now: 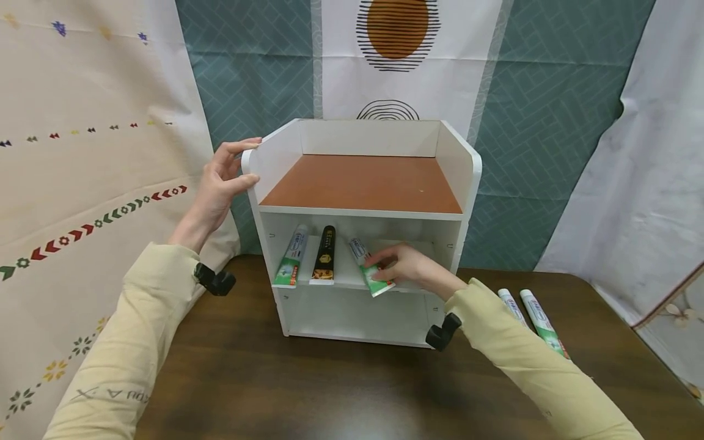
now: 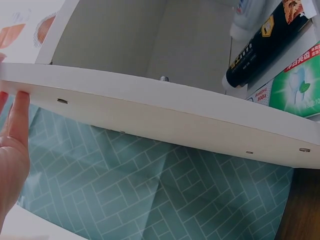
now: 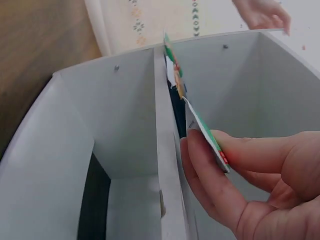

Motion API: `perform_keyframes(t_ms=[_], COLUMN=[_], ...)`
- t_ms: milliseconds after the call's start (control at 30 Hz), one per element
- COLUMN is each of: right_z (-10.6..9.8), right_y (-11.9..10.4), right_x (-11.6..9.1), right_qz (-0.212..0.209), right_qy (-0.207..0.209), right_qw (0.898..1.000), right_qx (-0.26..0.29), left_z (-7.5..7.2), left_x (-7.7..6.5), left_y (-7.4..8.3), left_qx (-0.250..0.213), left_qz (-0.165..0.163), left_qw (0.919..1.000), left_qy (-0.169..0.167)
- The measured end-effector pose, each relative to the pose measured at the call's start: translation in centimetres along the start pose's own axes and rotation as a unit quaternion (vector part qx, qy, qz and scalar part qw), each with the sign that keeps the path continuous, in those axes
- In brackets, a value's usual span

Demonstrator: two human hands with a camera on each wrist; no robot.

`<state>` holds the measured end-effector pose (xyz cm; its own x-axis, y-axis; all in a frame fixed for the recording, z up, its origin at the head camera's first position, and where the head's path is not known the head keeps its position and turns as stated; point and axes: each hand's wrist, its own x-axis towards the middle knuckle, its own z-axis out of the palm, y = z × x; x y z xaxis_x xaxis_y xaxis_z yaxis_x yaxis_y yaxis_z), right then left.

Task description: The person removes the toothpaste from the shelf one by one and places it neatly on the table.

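A small white shelf unit [image 1: 360, 211] with a brown top board stands on the table. My left hand [image 1: 216, 189] grips the upper edge of its left side panel, thumb and fingers at the rim. On the middle shelf my right hand [image 1: 404, 266] pinches the flat bottom end of a white and green toothpaste tube [image 1: 360, 252], which leans with its end past the shelf's front edge. In the right wrist view, thumb and fingers press both faces of that end. To its left lie a black toothpaste tube [image 1: 326, 253] and another green and white toothpaste tube [image 1: 291, 256].
Two more white and green toothpaste tubes [image 1: 543, 321] lie on the brown table [image 1: 330, 391] at the right, partly behind my right sleeve. Below the tubes is a lower compartment [image 1: 352, 315]. Patterned cloths [image 1: 550, 122] hang behind and at both sides.
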<state>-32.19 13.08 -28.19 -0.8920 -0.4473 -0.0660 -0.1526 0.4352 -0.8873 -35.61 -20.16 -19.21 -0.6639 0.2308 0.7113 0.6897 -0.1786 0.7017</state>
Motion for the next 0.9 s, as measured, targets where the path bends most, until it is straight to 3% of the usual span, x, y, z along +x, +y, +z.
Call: perform_keyframes(t_ms=[133,367,700,900], right_z=[-0.9,-2.8,-5.0,-6.7], right_y=[0.7,1.7,3.0,4.5], right_x=[-1.6,-4.2,-6.4,-7.8], right_qz=[-0.004,-0.048,-0.083,-0.12], right_qy=[-0.023,-0.097,-0.158,-0.205], right_qw=[1.0,0.994,0.983,0.97], right_qx=[0.008,0.009,-0.043,-0.06], left_z=[0.0,0.0,0.1,0.1], left_x=[-0.1,0.0,0.2,0.0], left_y=[0.0,0.2,0.2,0.1], left_qx=[0.0,-0.009,-0.01,-0.006], left_qz=[0.0,0.004,0.0,-0.006], left_qw=[1.0,1.0,0.9999,1.0], left_qy=[0.001,0.0,0.001,0.001])
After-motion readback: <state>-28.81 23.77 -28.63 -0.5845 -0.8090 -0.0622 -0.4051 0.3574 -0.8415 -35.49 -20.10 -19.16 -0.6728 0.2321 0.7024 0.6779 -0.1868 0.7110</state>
